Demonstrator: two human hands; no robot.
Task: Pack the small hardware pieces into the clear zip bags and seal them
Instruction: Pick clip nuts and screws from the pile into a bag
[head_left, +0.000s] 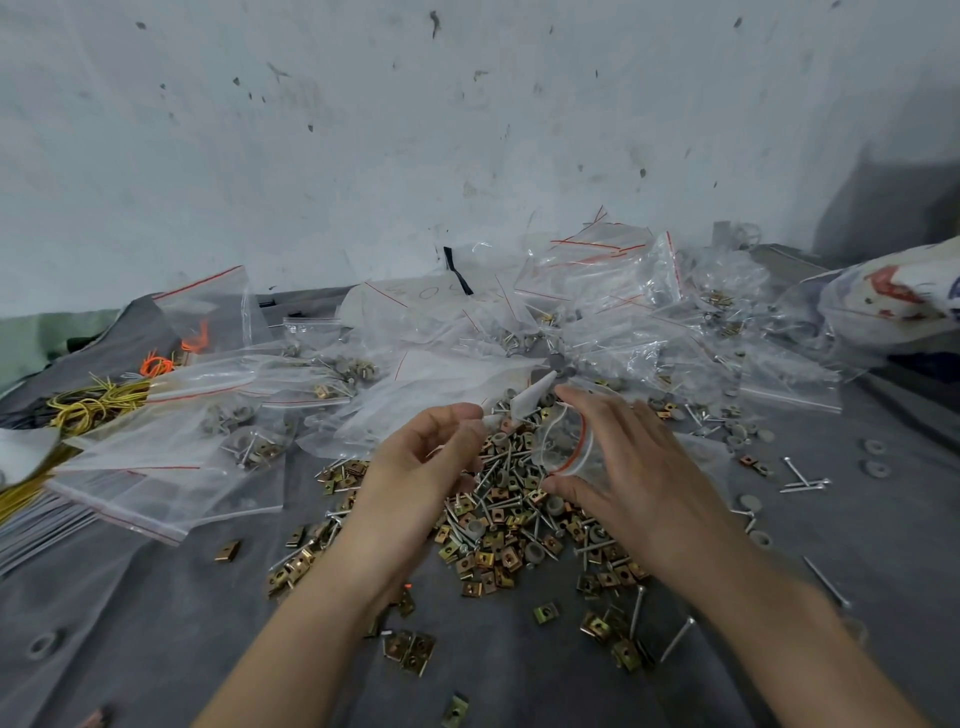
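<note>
Centrally, the right hand (639, 467) grips a small clear zip bag with a red seal strip (569, 441). Thumb is below and fingers above, and the mouth is held open, facing left. The left hand (421, 467) is just beside that mouth with its fingers curled in toward the thumb. What lies between the fingertips is blurred, so I cannot tell whether it holds a piece.

Both hands hover over the loose pile of small hardware (509, 525), a mix of brass-coloured square clip nuts, slim silver screws and grey round plastic caps. The pile lies on the grey cloth-covered desk (156, 623). Stray nuts are scattered near the pile. Stray screws (802, 480) and grey rings lie off to the right, well apart from it.

- **Just beyond the fingertips:** a white pointed scrap (532, 397), material unclear.
- **Left of the hands:** filled flat zip bags (244, 441), overlapping, with caps and screws inside.
- **Far side:** a heap of crumpled clear zip bags (613, 306), some with pieces in them, against the stained white wall (467, 104).
- **Far left:** a bundle of yellow wire (98, 400), with orange loops (156, 364) just beyond it.
- **Far right:** a printed white plastic sack (893, 291) at the desk edge.
</note>
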